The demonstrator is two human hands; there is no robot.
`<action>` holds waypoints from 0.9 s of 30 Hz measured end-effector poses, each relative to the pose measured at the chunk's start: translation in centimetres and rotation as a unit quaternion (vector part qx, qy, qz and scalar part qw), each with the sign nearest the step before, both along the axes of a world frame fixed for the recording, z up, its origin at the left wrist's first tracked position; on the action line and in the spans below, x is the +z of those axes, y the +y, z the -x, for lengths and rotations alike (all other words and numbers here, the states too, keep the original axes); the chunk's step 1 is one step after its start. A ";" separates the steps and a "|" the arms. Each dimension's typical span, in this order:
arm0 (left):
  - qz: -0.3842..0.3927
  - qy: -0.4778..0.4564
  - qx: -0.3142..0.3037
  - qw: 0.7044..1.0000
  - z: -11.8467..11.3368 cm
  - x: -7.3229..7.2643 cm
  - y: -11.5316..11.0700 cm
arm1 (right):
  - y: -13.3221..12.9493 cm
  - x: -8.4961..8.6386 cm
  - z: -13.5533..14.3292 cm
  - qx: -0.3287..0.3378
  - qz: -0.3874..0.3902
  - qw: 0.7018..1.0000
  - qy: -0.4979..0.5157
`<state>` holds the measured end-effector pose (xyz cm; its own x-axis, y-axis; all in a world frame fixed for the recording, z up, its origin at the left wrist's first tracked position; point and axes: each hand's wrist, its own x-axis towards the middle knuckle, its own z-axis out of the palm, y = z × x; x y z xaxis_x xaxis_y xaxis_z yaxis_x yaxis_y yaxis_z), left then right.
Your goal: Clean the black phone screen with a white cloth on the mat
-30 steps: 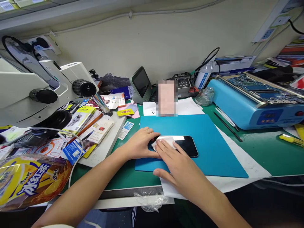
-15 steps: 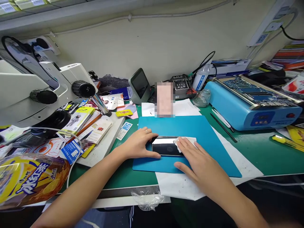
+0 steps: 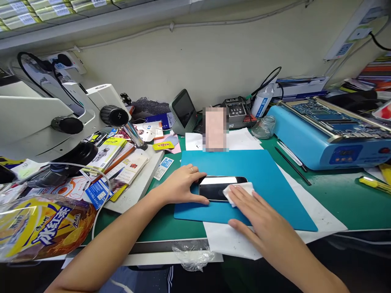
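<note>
A black phone (image 3: 214, 188) with a glossy face lies flat on the blue mat (image 3: 226, 160). My left hand (image 3: 182, 185) grips its left end between thumb and fingers. Under the fingertips of my right hand (image 3: 259, 211) is a folded white wipe (image 3: 244, 188), pressed on the phone's right part. The right fingers lie stretched over the wipe, with the thumb apart above the mat. The wipe and fingers hide the phone's lower right corner.
A blue machine (image 3: 317, 150) holding circuit boards stands at the right, beside a black pen-like tool (image 3: 293, 166). At the left are a microscope (image 3: 70, 122), booklets (image 3: 132, 167) and a large drink bottle (image 3: 49, 228). A small screen (image 3: 184, 112) stands behind the mat.
My right hand and the wipe have shifted slightly toward me over the phone, uncovering its upper right corner. My left hand keeps its grip. The whole view has shifted slightly.
</note>
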<state>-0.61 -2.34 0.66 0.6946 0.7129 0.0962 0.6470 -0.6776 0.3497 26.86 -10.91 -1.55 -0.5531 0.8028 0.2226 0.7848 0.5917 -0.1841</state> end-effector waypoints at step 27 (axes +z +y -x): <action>0.013 0.008 0.009 1.000 0.0 0.3 -0.1 | -0.2 -0.6 -0.6 -0.041 -0.058 0.996 0.060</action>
